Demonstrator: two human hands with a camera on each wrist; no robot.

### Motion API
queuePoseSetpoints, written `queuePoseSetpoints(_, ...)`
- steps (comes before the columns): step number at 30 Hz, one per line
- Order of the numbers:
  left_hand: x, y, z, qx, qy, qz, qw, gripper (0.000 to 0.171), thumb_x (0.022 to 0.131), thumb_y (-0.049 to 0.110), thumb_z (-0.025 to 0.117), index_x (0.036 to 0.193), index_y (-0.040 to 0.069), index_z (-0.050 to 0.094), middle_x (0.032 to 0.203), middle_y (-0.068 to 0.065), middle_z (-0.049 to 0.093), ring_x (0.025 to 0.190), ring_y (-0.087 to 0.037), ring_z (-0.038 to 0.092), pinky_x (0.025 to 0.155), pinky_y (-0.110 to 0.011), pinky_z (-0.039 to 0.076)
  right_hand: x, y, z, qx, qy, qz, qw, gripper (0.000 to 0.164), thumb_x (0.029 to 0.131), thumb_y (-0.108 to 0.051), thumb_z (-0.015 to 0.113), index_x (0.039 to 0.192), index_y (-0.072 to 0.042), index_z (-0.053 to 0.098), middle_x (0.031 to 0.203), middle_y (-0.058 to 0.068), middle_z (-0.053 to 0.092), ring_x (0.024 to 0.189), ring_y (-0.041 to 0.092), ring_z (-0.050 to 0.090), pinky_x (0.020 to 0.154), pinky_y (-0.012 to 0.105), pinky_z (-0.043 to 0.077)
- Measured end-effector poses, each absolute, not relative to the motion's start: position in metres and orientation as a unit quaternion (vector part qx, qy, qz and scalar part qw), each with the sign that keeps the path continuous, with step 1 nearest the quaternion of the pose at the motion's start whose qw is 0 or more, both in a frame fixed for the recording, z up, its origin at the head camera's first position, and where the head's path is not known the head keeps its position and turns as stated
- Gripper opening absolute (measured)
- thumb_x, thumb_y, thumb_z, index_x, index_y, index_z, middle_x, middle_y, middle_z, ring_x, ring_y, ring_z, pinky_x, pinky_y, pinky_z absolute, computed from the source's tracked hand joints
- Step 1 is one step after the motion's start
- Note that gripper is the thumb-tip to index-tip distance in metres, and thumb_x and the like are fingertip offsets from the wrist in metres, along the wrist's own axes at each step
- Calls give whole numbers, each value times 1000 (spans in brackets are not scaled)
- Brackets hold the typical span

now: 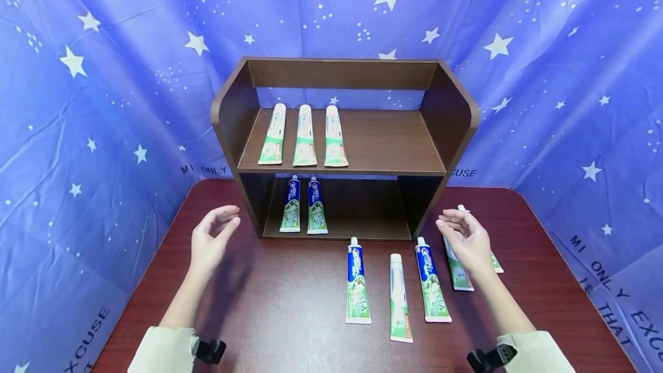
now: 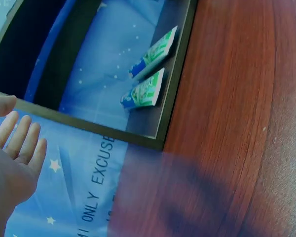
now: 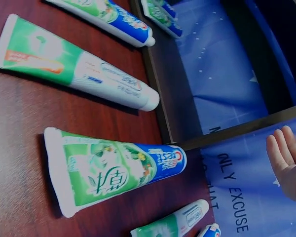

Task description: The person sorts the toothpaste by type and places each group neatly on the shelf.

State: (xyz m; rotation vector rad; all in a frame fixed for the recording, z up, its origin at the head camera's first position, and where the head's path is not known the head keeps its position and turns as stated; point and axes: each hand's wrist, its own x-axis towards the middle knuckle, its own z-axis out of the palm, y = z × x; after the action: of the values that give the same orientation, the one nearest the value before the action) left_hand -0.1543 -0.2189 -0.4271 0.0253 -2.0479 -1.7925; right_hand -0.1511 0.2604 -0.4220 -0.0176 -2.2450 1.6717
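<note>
My left hand hovers left of a brown two-tier shelf, fingers loosely bent, holding nothing. On the other side, my right hand is raised above the table, also holding nothing. It partly hides a white-and-green toothpaste tube and another tube behind it. Nearby lie a blue-and-green toothpaste tube, a white-and-green one and a second blue-and-green one. Three white-and-green tubes lean on the upper tier. Two blue-and-green tubes lean in the lower tier, toward its left.
The shelf stands on a dark red wooden table, near its back edge. A blue curtain with white stars and lettering surrounds the table at the back and both sides.
</note>
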Motion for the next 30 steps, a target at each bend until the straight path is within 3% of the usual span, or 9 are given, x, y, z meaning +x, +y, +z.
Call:
queuePoseSetpoints(4,-164,-225,-425,13,-735,-648,199,27,87,-5,64,113,-10,61,92,20,69,88,6,64,83,-8,50,-147,260,-425,9,-810,564,158,28,88,-7,68,113,4,59,92,-26,64,84,-11,61,75,4,50)
queuePoseSetpoints(10,-178,-225,-416,-14,-742,-644,187,29,88,0,65,115,-9,60,95,20,70,89,6,65,83,-8,50,-145,252,-430,29,-829,544,131,33,88,-10,68,114,8,57,94,-24,64,86,-11,60,73,5,50)
queuePoseSetpoints(17,-187,-222,-410,-9,-728,-664,174,33,87,-2,64,118,-11,58,92,22,68,89,5,65,82,-7,50,-145,237,-436,52,-831,542,115,27,87,-4,68,111,7,60,102,17,67,85,-10,60,72,8,52)
queuePoseSetpoints(20,-190,-221,-408,0,-723,-669,171,33,87,-3,64,118,-11,57,90,23,68,88,5,65,81,-7,50,-145,231,-439,60,-833,539,104,27,87,-4,68,110,7,60,102,26,66,83,-10,60,71,8,53)
queuePoseSetpoints(30,-204,-221,-409,10,-739,-653,167,30,85,-4,65,114,-1,59,89,27,64,87,10,62,83,-6,48,-147,214,-451,75,-830,550,61,26,86,-6,69,108,5,61,101,25,68,84,-6,61,71,10,53)
